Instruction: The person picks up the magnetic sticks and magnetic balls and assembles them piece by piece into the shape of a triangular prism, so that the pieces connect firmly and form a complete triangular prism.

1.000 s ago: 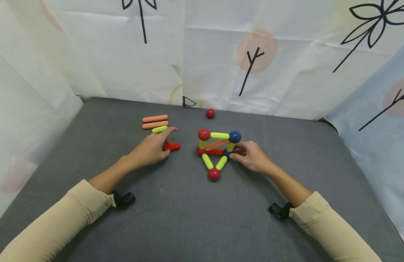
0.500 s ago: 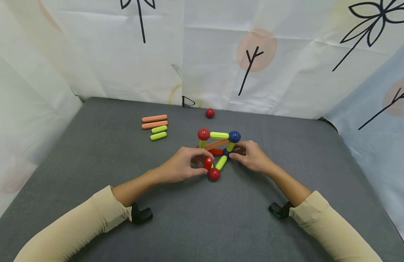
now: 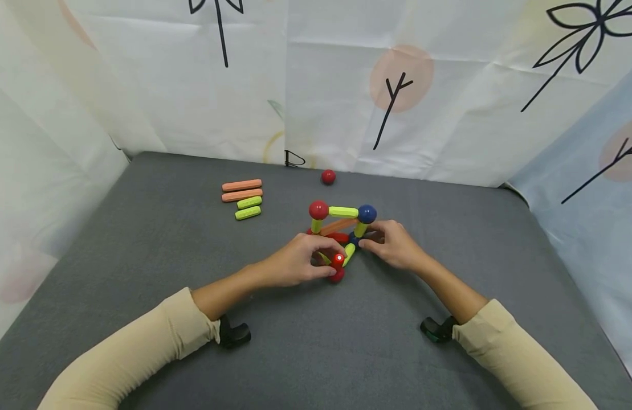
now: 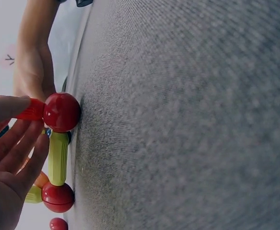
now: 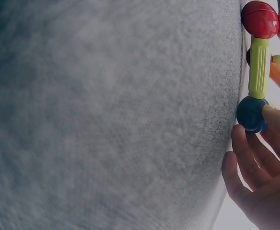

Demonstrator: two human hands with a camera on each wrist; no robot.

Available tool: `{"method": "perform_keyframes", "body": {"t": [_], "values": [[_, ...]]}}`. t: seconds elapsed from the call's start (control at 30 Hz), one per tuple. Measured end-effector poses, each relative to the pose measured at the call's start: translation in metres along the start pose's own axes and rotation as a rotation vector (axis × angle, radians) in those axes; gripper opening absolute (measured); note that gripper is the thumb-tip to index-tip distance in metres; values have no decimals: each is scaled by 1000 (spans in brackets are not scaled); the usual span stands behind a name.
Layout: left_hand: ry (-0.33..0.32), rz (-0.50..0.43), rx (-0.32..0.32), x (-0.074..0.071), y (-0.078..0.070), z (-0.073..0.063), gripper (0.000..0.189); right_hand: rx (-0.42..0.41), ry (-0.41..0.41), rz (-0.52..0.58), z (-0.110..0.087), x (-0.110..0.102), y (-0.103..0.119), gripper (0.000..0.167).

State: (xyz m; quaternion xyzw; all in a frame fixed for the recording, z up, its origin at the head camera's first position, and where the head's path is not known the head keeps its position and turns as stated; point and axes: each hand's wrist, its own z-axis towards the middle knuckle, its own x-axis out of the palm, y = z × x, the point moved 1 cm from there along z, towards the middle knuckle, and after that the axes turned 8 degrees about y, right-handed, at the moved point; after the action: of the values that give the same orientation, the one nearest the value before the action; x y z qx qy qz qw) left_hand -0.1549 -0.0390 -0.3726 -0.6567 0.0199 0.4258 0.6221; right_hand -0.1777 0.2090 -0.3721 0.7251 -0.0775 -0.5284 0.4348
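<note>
In the head view my left hand (image 3: 295,263) pinches a short red magnetic rod (image 3: 338,261) between thumb and fingers. The rod stands upright, its lower end at the front red ball (image 4: 62,112) in the left wrist view. My right hand (image 3: 395,247) holds the lower blue ball (image 5: 251,114) at the right corner of the magnetic ball-and-rod frame. That frame has a triangular base and a raised back side, where a yellow-green rod (image 3: 343,212) joins a red ball (image 3: 318,210) and a blue ball (image 3: 367,214). An orange rod (image 3: 340,226) slants across it. My left fingers partly cover the base.
Two loose orange rods (image 3: 241,195) and two yellow-green rods (image 3: 248,213) lie at the back left of the grey table (image 3: 316,353). Behind the frame sits a loose red ball (image 3: 328,177), near the printed cloth (image 3: 336,102) hanging along the back edge.
My left hand picked up the red rod from the table at the left, carried it right and brought it upright over the front red ball. The right hand stays at the blue ball.
</note>
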Motion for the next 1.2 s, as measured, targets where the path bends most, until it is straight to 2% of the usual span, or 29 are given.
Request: {"method": "perform_keyframes", "body": {"t": [0.3, 0.53, 0.63, 0.8, 0.9, 1.0, 1.2], "values": [[27, -23, -45, -1, 4, -5, 37, -5, 1, -2, -1, -1, 1, 31], [32, -61, -110, -17, 18, -23, 33, 14, -1, -9, -2, 0, 1, 31], [-26, -27, -138, -28, 26, -32, 29, 16, 1, -11, -2, 0, 2, 31], [-185, 3, -180, -49, 39, -40, 27, 15, 5, -12, -3, 0, 2, 32], [-274, -21, -215, -62, 46, -36, 29, 16, 3, -15, -3, -1, 2, 32], [-337, -57, -252, -74, 54, -24, 32, 18, 0, -19, -4, -1, 3, 32], [-369, -81, -309, -88, 68, 5, 38, 16, -3, -14, -3, 0, 3, 33]]}}
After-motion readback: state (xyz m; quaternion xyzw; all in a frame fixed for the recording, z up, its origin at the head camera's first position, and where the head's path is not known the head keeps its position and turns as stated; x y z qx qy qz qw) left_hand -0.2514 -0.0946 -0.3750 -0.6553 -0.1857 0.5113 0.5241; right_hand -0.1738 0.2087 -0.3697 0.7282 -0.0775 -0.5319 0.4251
